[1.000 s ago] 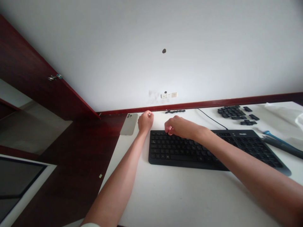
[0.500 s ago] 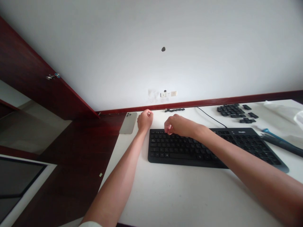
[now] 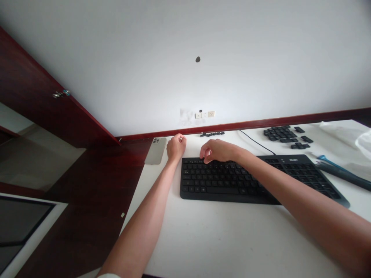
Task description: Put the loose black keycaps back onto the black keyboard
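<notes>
A black keyboard (image 3: 223,190) lies on the white table (image 3: 220,235), with key positions on its right part that look bare of caps. My right hand (image 3: 215,150) is over its upper left edge, fingers curled down at the top row; whatever the fingertips hold, if anything, is too small to name. Just beyond the keyboard's top left corner my left hand (image 3: 176,147) rests on the table, fingers curled in, their contents hidden. A phone (image 3: 155,150) lies face down to the left of it. A short row of small black keycaps (image 3: 212,134) sits near the wall.
More loose black keycaps (image 3: 279,133) lie in a group at the back right. A blue and black tool (image 3: 342,173) is right of the keyboard, near a white plastic bag (image 3: 344,137). A cable (image 3: 256,143) runs from the keyboard toward the wall.
The fingers of my right hand have spread slightly from their tighter curl, with a gap now showing between them. My left hand stays by the phone. The whole view has shifted a little.
</notes>
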Demonstrator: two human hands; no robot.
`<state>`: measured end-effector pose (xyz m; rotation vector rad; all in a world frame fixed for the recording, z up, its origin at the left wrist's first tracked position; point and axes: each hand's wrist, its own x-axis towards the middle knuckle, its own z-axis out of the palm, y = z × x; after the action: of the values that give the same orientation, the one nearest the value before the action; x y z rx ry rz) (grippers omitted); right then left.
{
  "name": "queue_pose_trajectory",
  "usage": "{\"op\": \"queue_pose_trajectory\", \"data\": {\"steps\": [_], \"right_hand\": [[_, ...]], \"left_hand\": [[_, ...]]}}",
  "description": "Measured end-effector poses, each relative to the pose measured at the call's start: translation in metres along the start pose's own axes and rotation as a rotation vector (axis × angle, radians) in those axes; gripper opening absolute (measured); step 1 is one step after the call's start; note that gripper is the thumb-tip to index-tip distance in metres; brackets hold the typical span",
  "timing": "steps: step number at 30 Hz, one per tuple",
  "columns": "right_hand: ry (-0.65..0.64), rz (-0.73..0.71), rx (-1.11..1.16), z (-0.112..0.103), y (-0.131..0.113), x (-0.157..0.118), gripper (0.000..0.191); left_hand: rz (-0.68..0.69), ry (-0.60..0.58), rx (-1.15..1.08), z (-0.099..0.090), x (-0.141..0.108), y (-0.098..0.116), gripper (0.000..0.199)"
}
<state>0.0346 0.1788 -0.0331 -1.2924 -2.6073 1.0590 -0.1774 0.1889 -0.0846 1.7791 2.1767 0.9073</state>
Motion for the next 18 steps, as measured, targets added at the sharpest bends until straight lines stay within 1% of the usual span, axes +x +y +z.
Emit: {"op": "queue_pose_trajectory", "data": {"steps": [2, 4, 8, 13, 18], "right_hand": [[-0.005, 0.049, -0.011, -0.001, 0.004, 0.002, 0.032], [-0.030, 0.083, -0.013, -0.003, 0.006, 0.004, 0.039], [-0.141, 0.078, -0.012, -0.008, 0.004, 0.006, 0.041], [-0.184, 0.081, -0.116, -0.014, -0.004, 0.010, 0.043], [-0.305, 0.121, -0.153, -0.022, -0.007, 0.021, 0.049]], "left_hand": [[0.007, -0.002, 0.004, 0.000, 0.000, 0.000, 0.017], [0.010, -0.002, 0.012, 0.000, -0.001, 0.000, 0.018], [0.014, -0.013, 0.033, 0.000, -0.001, 0.001, 0.017], [0.005, -0.020, 0.024, 0.000, 0.001, 0.001, 0.016], [-0.016, -0.028, 0.017, 0.001, 0.002, 0.000, 0.017]]}}
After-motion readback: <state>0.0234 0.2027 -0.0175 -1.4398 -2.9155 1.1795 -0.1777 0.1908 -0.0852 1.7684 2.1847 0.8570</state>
